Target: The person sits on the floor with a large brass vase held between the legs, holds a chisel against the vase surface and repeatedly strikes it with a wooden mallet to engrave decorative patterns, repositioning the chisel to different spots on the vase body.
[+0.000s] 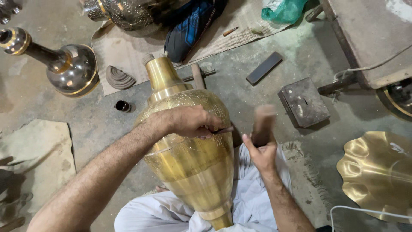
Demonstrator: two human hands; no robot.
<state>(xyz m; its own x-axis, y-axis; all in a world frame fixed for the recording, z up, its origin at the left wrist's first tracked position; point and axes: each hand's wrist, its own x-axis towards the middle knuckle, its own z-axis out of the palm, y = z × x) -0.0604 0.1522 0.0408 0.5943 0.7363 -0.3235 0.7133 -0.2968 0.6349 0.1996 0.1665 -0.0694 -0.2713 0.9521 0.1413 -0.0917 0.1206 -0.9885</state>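
A large brass vase lies tilted across my lap, neck pointing away from me, its shoulder covered with fine engraved lines. My left hand rests on that shoulder, its grip closed narrow around a thin dark chisel whose tip meets the metal. My right hand is raised just beside the vase, gripping a blurred dark mallet, which hangs above the chisel's end. I judge the step in hand to be engraving the pattern, stroke by stroke. The next blow calls for a steady tip and a light, square tap, so that the line does not skid on the curved surface.

Around the vase, on the concrete floor: a small dark bottle near the neck, a dark metal block and a flat black bar beyond my right hand, a wavy brass dish at the right, and a dark gold-banded vase lying at the upper left.
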